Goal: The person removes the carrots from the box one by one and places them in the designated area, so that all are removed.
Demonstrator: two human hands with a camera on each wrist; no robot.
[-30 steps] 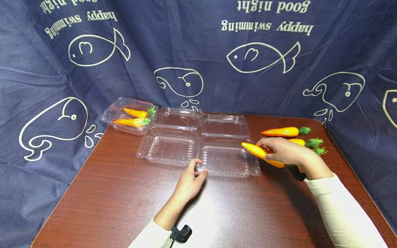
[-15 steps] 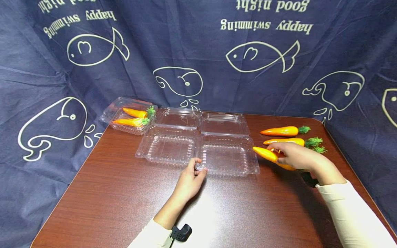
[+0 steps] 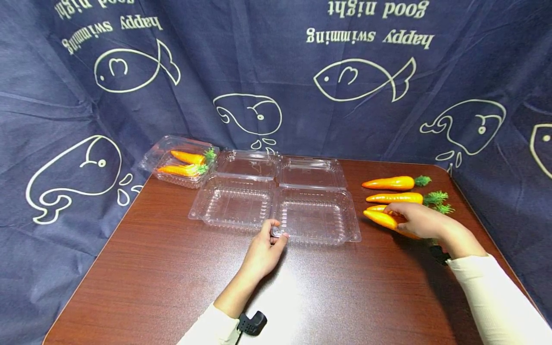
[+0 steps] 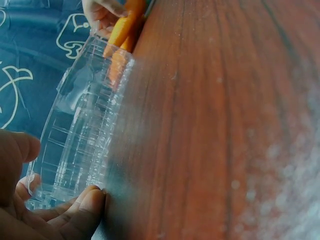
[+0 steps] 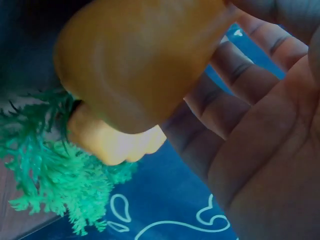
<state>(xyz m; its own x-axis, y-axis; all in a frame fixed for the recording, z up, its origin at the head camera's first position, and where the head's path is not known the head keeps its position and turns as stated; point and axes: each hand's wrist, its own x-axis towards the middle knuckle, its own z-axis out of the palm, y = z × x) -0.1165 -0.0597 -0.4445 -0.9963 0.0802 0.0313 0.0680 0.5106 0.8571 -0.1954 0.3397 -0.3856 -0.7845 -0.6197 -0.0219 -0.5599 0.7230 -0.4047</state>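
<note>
My left hand (image 3: 263,251) pinches the near left corner of an open clear plastic clamshell box (image 3: 316,220). In the left wrist view the thumb and fingers of that hand (image 4: 75,215) bend around the corner of the box (image 4: 80,120). To the right of the box, my right hand (image 3: 418,221) grips an orange carrot (image 3: 381,219), its tip pointing left. Right behind it another carrot (image 3: 376,208) shows partly, the rest covered by the hand. The right wrist view shows the thick end of the held carrot (image 5: 130,60) close up, with green leaves (image 5: 75,175) below.
Two more carrots, a far one (image 3: 390,183) and a nearer one (image 3: 396,198), lie behind the right hand. A second open box (image 3: 237,206) adjoins the first on the left. At the back left stands a box (image 3: 177,179) holding two carrots (image 3: 187,157). A blue curtain (image 3: 276,57) hangs behind.
My right hand has moved right with the carrot, away from the box rim and in beside the other carrots. My left hand stays at the box corner.
</note>
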